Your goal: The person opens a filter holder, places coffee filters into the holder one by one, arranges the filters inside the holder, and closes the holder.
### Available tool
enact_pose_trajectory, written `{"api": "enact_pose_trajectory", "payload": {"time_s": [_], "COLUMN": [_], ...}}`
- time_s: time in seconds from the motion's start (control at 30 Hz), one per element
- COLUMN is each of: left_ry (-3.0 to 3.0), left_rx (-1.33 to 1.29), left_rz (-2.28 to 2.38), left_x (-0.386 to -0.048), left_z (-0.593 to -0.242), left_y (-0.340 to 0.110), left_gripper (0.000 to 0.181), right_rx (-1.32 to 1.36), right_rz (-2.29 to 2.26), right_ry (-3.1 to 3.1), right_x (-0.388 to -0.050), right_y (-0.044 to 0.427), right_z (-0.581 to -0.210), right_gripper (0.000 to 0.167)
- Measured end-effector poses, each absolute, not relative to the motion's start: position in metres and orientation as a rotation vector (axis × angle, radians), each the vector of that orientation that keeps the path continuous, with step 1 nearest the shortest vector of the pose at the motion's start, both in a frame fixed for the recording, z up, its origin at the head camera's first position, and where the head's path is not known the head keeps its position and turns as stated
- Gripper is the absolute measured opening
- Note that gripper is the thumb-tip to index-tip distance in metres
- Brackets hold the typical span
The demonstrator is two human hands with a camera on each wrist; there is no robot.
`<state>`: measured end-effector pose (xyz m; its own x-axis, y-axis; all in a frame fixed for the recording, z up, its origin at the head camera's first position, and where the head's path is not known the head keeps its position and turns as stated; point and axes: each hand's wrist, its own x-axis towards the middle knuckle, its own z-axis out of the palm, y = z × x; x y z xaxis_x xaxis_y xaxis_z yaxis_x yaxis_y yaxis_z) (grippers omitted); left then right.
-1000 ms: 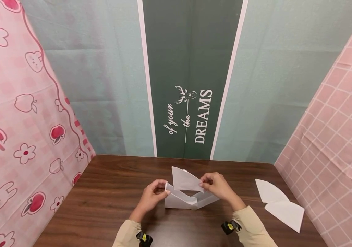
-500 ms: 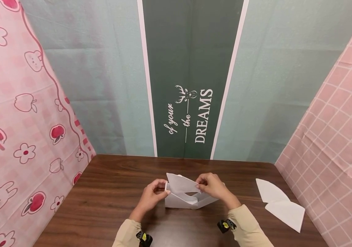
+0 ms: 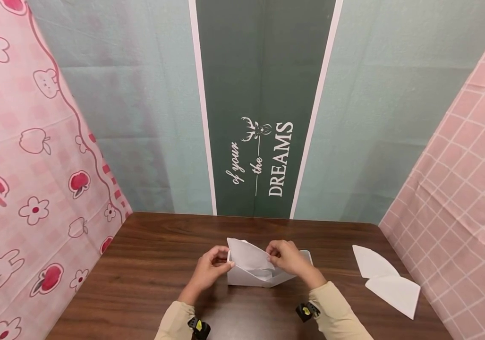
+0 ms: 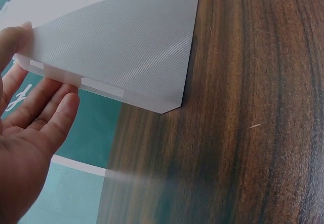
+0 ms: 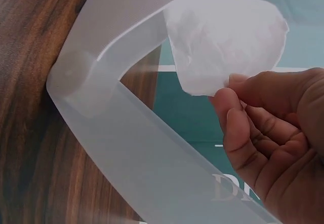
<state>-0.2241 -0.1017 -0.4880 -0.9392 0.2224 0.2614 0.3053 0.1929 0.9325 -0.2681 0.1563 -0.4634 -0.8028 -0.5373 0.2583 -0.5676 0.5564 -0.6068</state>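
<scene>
A translucent white plastic filter holder [image 3: 242, 277] with a V-shaped opening stands upright on the table. My left hand [image 3: 211, 268] grips its left end between thumb and fingers, as the holder's ribbed side wall [image 4: 121, 41] shows in the left wrist view. My right hand [image 3: 288, 257] pinches the edge of a white paper coffee filter [image 3: 248, 255] between thumb and index finger. In the head view the filter's lower part lies inside the holder's left half, behind the front wall. The right wrist view shows the filter [image 5: 228, 41] above the holder's angled strip [image 5: 136, 133].
Two more fan-shaped paper filters [image 3: 395, 293] lie overlapping on the right of the brown wooden table [image 3: 148, 245]. Fabric hangs behind the table, and pink patterned cloths [image 3: 463, 189] flank it on both sides.
My right hand has moved left and slightly down, carrying the filter lower into the holder's left half. My left hand and the holder have stayed nearly in place.
</scene>
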Motion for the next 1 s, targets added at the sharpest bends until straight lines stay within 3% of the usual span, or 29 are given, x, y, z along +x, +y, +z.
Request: {"api": "enact_pose_trajectory", "payload": {"time_s": [1.0], "left_ry": [-2.353], "left_rx": [-0.53], "left_rz": [-1.918], "left_x": [-0.226], "left_z": [-0.492], "left_y": [-0.103], "left_gripper": [0.028], "right_rx": [0.85], "right_rz": [0.808], "right_ry": [-2.747], "right_x": [-0.268], "right_y": [0.133], "right_z": [-0.494], "right_gripper": [0.021]}}
